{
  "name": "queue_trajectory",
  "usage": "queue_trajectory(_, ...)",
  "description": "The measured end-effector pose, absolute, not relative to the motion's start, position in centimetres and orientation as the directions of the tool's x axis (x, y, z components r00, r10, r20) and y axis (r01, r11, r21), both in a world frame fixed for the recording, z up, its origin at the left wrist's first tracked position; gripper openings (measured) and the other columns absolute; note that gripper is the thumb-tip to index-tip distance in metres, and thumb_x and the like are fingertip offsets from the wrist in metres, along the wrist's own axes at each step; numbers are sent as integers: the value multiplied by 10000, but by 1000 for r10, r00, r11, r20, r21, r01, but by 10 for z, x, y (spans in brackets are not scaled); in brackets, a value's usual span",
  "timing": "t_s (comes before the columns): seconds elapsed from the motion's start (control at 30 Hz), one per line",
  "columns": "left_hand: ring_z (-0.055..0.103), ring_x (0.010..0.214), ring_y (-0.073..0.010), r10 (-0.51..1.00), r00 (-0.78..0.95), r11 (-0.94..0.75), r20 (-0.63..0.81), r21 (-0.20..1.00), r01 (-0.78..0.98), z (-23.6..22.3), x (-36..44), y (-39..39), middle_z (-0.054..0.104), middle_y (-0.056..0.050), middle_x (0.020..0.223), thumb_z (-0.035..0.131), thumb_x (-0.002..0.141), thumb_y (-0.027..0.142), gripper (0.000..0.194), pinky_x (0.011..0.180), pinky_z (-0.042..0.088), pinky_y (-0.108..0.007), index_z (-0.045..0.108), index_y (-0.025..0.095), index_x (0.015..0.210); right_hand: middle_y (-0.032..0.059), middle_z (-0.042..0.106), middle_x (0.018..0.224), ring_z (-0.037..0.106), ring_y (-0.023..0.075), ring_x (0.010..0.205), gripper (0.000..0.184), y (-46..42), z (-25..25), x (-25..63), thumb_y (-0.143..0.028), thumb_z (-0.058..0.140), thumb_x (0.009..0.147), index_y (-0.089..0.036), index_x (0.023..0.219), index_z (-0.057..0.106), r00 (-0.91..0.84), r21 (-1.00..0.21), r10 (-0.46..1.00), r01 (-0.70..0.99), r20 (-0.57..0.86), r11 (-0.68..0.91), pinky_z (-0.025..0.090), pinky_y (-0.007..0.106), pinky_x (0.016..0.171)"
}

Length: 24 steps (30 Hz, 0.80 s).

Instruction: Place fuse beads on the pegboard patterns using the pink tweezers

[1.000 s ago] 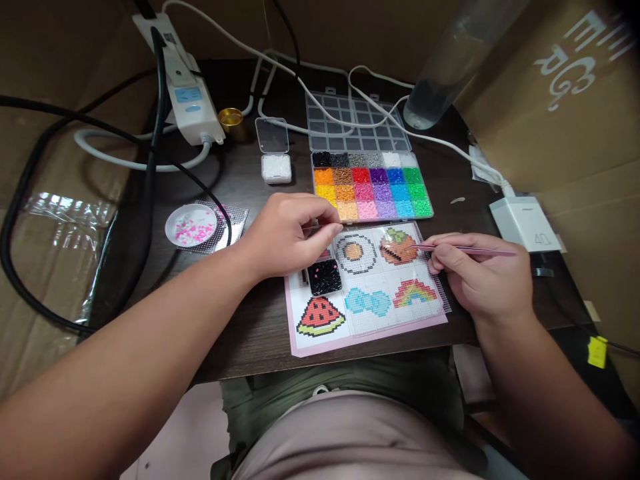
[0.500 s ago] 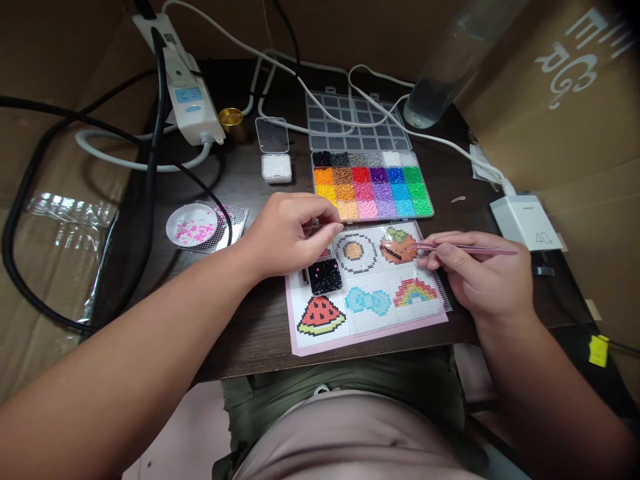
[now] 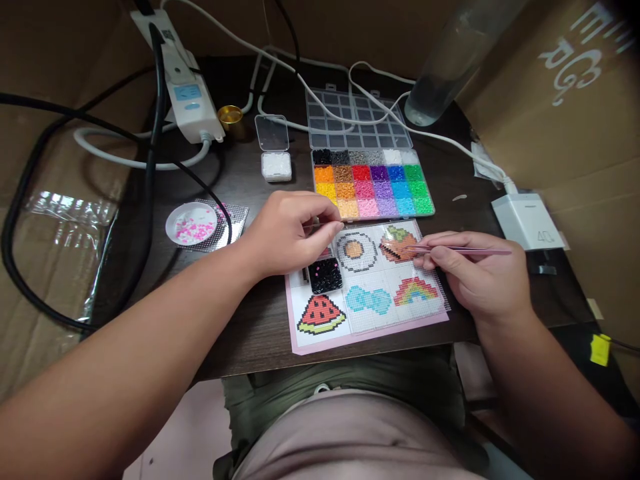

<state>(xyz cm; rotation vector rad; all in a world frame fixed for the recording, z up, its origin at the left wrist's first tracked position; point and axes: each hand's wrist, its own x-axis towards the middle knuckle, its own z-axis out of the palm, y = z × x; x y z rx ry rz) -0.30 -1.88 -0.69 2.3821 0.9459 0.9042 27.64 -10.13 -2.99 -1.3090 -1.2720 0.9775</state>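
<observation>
Pinching pink tweezers (image 3: 457, 249) between thumb and fingers, the right hand (image 3: 483, 277) sits at right of centre, heel on the dark table (image 3: 250, 327). Tweezer tips point left, over the orange fruit picture (image 3: 397, 244) on the pattern sheet (image 3: 367, 287); contact with it cannot be told. A clear pegboard (image 3: 400, 307) overlies the sheet's right part, covering the egg, the blue shape and the rainbow.

Left hand (image 3: 290, 233), at centre frame, fingers curled and pressed together at the sheet's upper left corner, thumb meeting fingertips. Whether they grip anything is too small to tell. Just below it, a small black tray of dark beads (image 3: 325, 275) on the sheet; a watermelon picture (image 3: 321, 315) lower left of that.

Just above the sheet, a bead box (image 3: 373, 183) with compartments in black, grey, white, orange, red, purple, blue, green, yellow and pink; its clear lid (image 3: 357, 120) lies open behind. Left of the box, a small container of white beads (image 3: 277, 166) with its lid up. Further left, a round white dish (image 3: 191, 225) holding pink and white beads, resting on another pegboard (image 3: 235, 217).

Upper left: white power strip (image 3: 187, 100), black and white cables, a gold cap (image 3: 231, 118). Upper right: clear bottle (image 3: 443, 73). Right edge: white charger (image 3: 525, 222). Cardboard around.
</observation>
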Motion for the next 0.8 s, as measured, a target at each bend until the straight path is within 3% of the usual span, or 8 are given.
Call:
queue_trajectory(0.27, 509, 527, -105, 728, 559, -670, 398, 586, 455, -7, -3, -19, 633, 9, 636, 616, 837, 244, 129, 540, 400, -250, 673, 183, 740, 45, 783, 777, 712, 157, 613, 133, -102, -31, 276, -262, 826, 785, -217, 908, 806, 134, -986, 987, 151, 92, 71, 621, 294, 621)
queue_trajectory(0.47, 508, 513, -104, 727, 562, -673, 394, 572, 470, -5, -5, -17, 618, 25, 614, 608, 843, 261, 120, 539, 404, -246, 672, 211, 755, 49, 786, 840, 672, 143, 557, 127, -101, -34, 275, -256, 826, 762, -218, 877, 787, 241, -975, 951, 155, 192, 157, 605, 309, 577)
queue_trajectory(0.6, 528, 525, -112, 698, 566, -707, 440, 551, 444, -7, -6, -14, 647, 17, 635, 620, 847, 260, 108, 525, 396, -246, 667, 231, 753, 64, 785, 838, 660, 138, 551, 35, -99, -34, 276, -236, 790, 789, -201, 788, 785, 159, -961, 965, 216, 208, 172, 558, 271, 501)
queue_trajectory(0.8, 546, 530, -117, 670, 568, -736, 478, 530, 422, -10, -7, -12, 651, 15, 637, 626, 847, 233, 89, 524, 398, -255, 672, 232, 771, 60, 786, 805, 647, 131, 526, 46, -98, -29, 274, -222, 787, 776, -198, 737, 780, 122, -961, 975, 233, 184, 152, 553, 261, 479)
